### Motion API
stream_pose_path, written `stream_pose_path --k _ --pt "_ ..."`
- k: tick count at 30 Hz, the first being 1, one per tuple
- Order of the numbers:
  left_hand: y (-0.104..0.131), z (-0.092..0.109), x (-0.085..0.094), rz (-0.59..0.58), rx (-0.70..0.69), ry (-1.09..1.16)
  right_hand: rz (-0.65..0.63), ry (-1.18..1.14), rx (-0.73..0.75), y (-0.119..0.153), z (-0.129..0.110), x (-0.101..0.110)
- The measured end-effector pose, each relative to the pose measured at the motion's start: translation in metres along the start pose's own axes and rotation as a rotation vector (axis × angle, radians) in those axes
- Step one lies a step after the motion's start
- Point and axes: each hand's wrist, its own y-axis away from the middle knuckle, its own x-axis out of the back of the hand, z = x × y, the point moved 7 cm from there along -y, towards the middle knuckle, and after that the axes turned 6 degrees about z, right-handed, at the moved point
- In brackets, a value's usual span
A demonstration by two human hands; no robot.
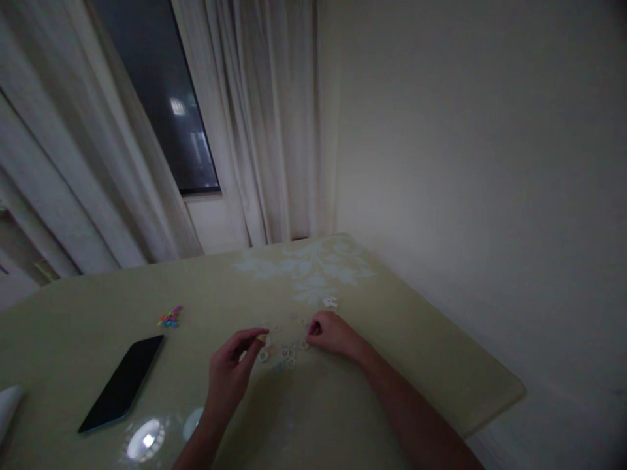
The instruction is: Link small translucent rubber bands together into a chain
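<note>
Small pale rings lie scattered on the table between my two hands. My left hand pinches a small yellowish piece between thumb and fingertips, just left of the rings. At the right edge of the scatter, my right hand has its fingers curled together close to the tabletop; whatever they may hold is too small to make out. A little group of white pieces sits just beyond my right hand.
The yellow-green table meets a plain wall on the right. A black tablet lies at the left, with a small pile of multicoloured pieces behind it. A white object shows at the left edge. Curtains hang behind.
</note>
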Motion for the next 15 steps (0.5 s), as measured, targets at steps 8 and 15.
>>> stream_pose_path --k 8,15 --pt "0.001 0.0 -0.002 -0.02 -0.005 -0.011 -0.042 0.017 0.037 0.005 -0.014 -0.006" --pt "0.001 0.005 -0.005 -0.063 -0.066 0.069 -0.048 0.12 0.067 0.01 -0.025 -0.007"
